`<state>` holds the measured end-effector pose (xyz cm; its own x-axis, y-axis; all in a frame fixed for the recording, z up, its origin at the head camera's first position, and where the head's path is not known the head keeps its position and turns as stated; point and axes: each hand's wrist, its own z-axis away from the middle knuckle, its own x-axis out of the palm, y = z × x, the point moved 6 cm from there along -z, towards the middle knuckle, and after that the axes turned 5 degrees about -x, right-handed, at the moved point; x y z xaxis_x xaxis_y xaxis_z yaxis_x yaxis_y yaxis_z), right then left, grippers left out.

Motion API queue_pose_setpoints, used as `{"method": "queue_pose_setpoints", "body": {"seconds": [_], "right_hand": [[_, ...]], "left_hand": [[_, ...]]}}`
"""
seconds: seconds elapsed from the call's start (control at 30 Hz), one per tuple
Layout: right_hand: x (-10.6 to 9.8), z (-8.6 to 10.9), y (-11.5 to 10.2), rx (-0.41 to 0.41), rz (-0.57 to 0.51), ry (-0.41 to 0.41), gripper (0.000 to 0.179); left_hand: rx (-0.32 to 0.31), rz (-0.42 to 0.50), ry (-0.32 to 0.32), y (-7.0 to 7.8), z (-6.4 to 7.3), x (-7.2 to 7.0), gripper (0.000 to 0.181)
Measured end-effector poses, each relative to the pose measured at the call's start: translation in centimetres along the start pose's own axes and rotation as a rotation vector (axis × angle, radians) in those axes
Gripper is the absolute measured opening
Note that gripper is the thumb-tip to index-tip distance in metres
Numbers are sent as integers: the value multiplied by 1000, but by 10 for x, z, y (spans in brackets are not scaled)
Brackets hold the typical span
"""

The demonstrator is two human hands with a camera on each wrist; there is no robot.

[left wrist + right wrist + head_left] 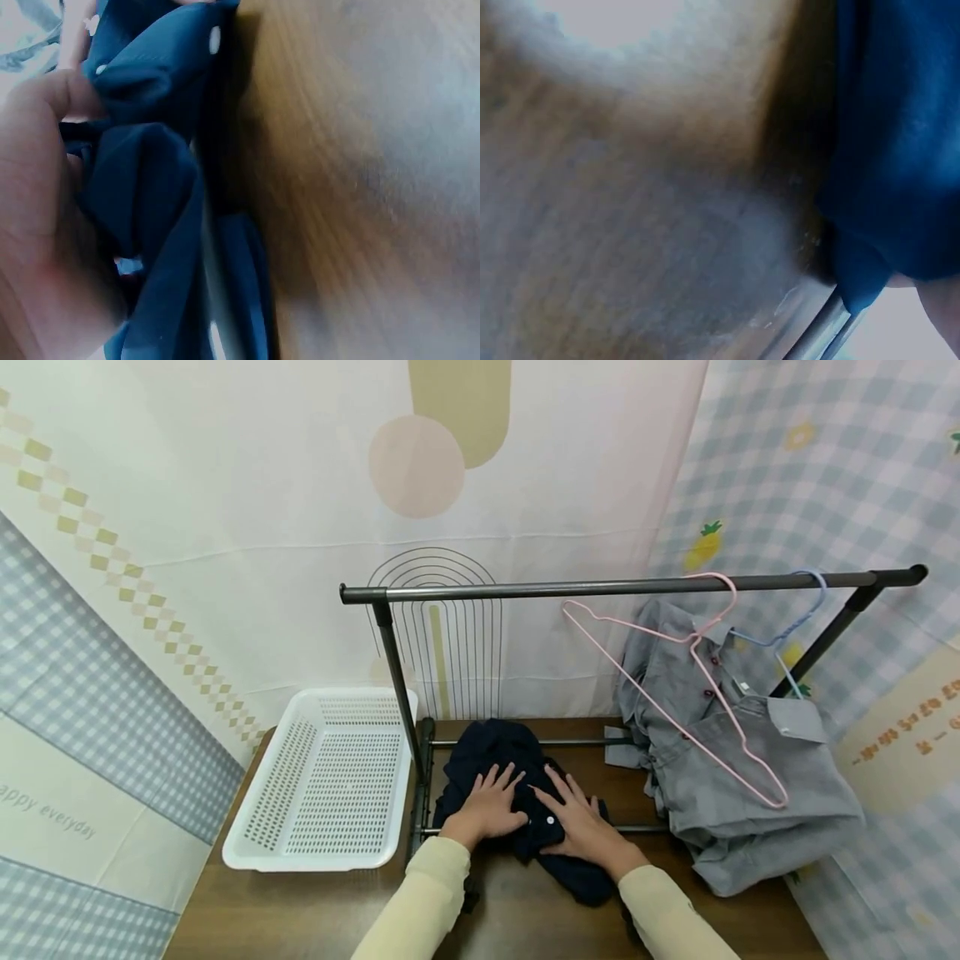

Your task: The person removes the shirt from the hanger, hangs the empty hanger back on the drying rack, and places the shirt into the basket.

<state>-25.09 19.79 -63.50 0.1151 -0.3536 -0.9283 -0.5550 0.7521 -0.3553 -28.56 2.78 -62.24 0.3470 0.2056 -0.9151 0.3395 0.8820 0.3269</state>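
Note:
A crumpled navy shirt [495,743] with white buttons lies across the lower bars of a clothes rack, at the middle of the table. My left hand [489,810] rests on its left part, fingers spread and pointing away. On the right part lies my right hand [583,828], its fingers extended over the cloth near the buttons. In the left wrist view the thumb side of the left hand [45,225] is against folds of the shirt [150,187]. Navy cloth [900,150] fills the right side of the right wrist view and hides most of that hand.
The rack's top bar [525,590] spans above the hands. A pink hanger [701,635] and a blue hanger [780,635] hang at its right. Grey shirts [757,802] are piled below them. A white perforated basket [315,865] stands left on the wooden table [525,927].

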Motion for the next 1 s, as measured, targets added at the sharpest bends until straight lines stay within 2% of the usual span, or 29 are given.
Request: {"method": "queue_pose_setpoints", "body": {"seconds": [0.07, 0.13, 0.27, 0.33, 0.4, 0.47, 0.67, 0.73, 0.83, 1.0], "right_hand": [[2, -1, 3, 23, 5, -36, 99], [5, -2, 6, 48, -2, -70, 94], [7, -5, 12, 96, -32, -111, 92], [7, -6, 13, 112, -49, -122, 91], [7, -8, 14, 119, -61, -130, 90], [8, -8, 14, 119, -72, -139, 90], [9, -7, 13, 96, -103, -120, 87], [8, -8, 13, 87, -120, -104, 84], [8, -9, 14, 88, -146, -96, 80], [7, -10, 18, 100, -193, -110, 76]], "left_hand": [[35, 18, 6, -3, 2, -3, 77], [80, 46, 45, -7, 4, -7, 75], [150, 47, 181, -15, 8, -18, 73], [163, 21, 242, -20, 7, -23, 75], [153, -2, 260, -24, 6, -26, 79], [129, -7, 232, -29, 4, -25, 79], [23, 49, 4, -39, 1, -14, 85], [1, 56, -50, -39, 2, -12, 92], [-11, 59, -77, -39, 4, -10, 100], [-8, 63, -58, -36, 9, -7, 105]]}}
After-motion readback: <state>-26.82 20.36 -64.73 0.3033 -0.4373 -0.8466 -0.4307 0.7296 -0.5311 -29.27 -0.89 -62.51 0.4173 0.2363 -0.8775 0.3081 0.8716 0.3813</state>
